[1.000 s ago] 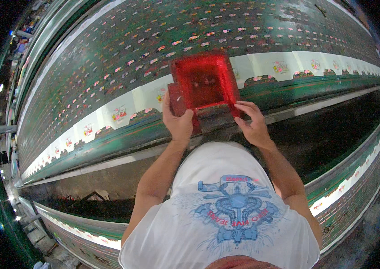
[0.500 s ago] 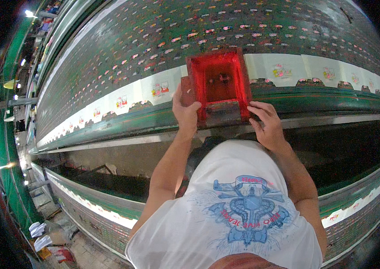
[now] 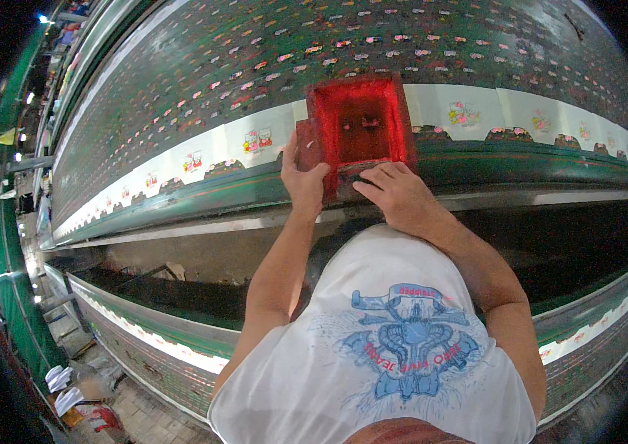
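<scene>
A red-stained, box-like screen printing frame lies over the row of white fabric pieces on the long green table. Its inside is bright red round a darker middle with small pale marks. My left hand grips the frame's left side at a dark red side piece, thumb toward me. Bent over the frame's near bar are the fingers of my right hand; its fingertips touch the bar, and part of the grip is hidden.
The long green table carries small coloured print marks in rows. Colourful cartoon figures show on several fabric pieces. A pale rail follows the near edge, above a dark gap. Behind me runs another table with white pieces; crumpled cloths lie lower left.
My right hand has moved left, from the frame's right side to its near bar. My left hand keeps its hold on the left side. The view has shifted slightly.
</scene>
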Tool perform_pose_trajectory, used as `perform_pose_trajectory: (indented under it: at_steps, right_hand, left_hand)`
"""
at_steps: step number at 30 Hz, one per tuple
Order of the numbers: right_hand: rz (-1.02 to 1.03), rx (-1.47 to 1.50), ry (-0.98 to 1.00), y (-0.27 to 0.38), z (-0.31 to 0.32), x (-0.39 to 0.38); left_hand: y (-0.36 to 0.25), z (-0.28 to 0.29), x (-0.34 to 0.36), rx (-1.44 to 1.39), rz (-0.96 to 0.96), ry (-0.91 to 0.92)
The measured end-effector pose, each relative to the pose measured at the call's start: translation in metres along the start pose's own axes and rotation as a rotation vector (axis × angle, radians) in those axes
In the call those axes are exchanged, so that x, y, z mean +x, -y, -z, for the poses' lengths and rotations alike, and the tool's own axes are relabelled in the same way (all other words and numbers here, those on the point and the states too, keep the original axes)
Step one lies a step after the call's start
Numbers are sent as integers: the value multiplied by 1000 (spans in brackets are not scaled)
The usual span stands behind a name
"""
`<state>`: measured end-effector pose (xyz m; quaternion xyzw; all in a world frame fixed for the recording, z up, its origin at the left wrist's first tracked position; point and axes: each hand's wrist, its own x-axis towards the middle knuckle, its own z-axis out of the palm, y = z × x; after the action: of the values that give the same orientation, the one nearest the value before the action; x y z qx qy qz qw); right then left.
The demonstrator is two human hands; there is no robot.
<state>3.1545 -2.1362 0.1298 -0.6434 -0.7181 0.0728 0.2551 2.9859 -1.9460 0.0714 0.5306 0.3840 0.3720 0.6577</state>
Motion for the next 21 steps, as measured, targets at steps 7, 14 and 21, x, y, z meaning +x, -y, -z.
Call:
perform_pose_trajectory:
  at_steps: [7,14,21]
  right_hand:
    - [-29,-109,53,2,0,17]
    - [-161,2,355,-24,41,56]
    - [-261,-22,248,-85,33,120]
  left_hand:
    - [3,1,2,22,-25,14]
    - [4,-1,3,-40,-10,0]
    - [9,0,4,54,-37,1]
